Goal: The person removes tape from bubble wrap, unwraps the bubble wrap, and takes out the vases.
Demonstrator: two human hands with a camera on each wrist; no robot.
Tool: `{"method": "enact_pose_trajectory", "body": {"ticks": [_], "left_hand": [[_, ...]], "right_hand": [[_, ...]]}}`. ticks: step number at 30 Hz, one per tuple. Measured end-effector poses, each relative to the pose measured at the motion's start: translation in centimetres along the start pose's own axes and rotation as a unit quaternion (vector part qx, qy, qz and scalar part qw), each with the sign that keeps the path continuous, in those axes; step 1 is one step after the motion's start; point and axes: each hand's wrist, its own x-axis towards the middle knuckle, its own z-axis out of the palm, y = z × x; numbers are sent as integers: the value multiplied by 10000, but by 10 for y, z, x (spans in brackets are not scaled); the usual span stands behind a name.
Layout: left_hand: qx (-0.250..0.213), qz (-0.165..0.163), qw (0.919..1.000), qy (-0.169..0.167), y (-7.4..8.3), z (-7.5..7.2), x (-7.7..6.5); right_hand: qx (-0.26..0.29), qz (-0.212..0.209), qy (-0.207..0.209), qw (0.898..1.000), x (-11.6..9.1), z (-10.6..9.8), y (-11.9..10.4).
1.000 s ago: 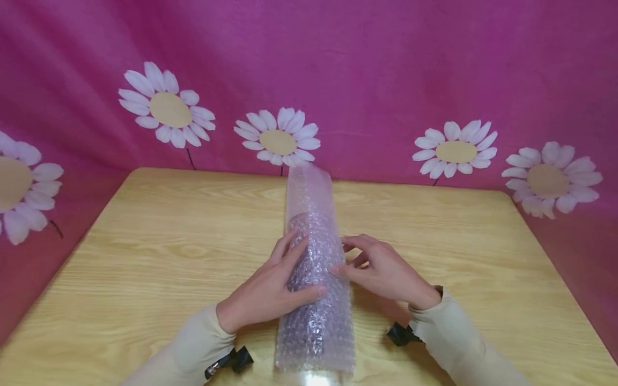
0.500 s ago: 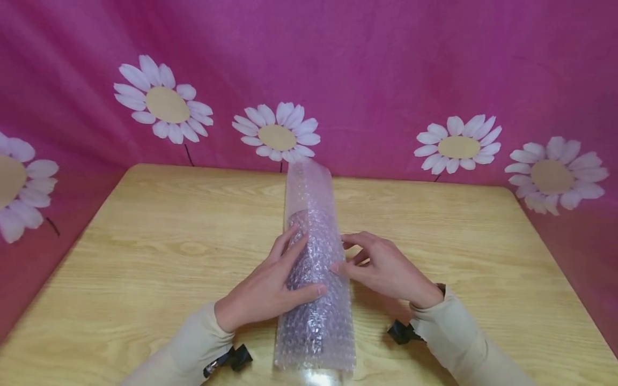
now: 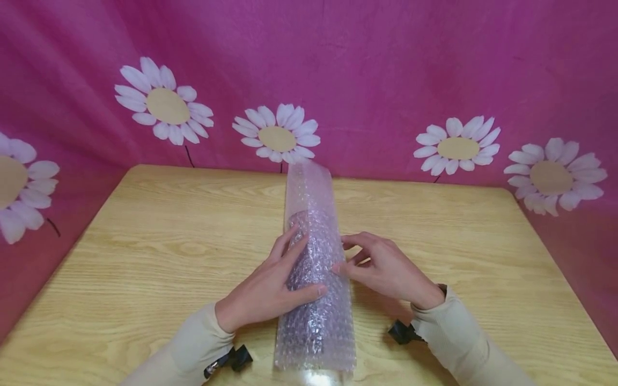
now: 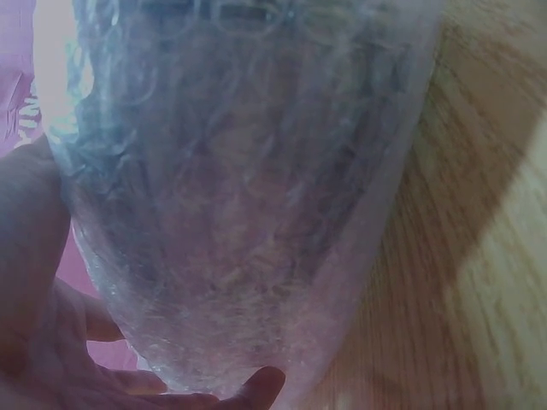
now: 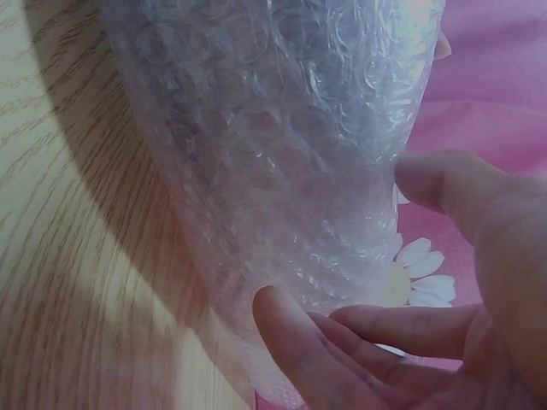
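The left hand [image 3: 267, 295] was laid along its side of the bubble-wrapped bundle [image 3: 316, 327], its fingers spread and nearly straight and its thumb set across the top; it was pressed on the wrap rather than clenched. The bundle was held between the two hands over the worktop [image 3: 159, 241], and its wrap ran on past the fingertips of both; whether it rested flat or was partly raised could not be told. Nearer the wrists, at the bundle's end, a shiny patch [image 3: 318, 377] was shown, too glaring to be named. By the right hand [image 3: 381, 268] the opposite side was lightly held, with the fingers bent and the thumb brought onto the wrap.

The step in hand was judged to be the steadying of the wrap around its contents. For the next move, firm pressure under the left hand seemed to be called for, while the side at the right hand was smoothed down.

Compared with a second earlier, the same contacts were kept by both hands; only the view was tipped slightly, so that the printed flowers [image 3: 276, 139] beyond the hands were shown a little higher.
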Motion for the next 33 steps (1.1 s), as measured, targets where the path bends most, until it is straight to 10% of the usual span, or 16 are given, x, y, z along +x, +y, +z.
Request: {"method": "enact_pose_trajectory", "body": {"ticks": [33], "left_hand": [[-85,74,9999,7,-3,0,0]], "right_hand": [[-416,-559,387,9968,-7,-13,-9]]}}
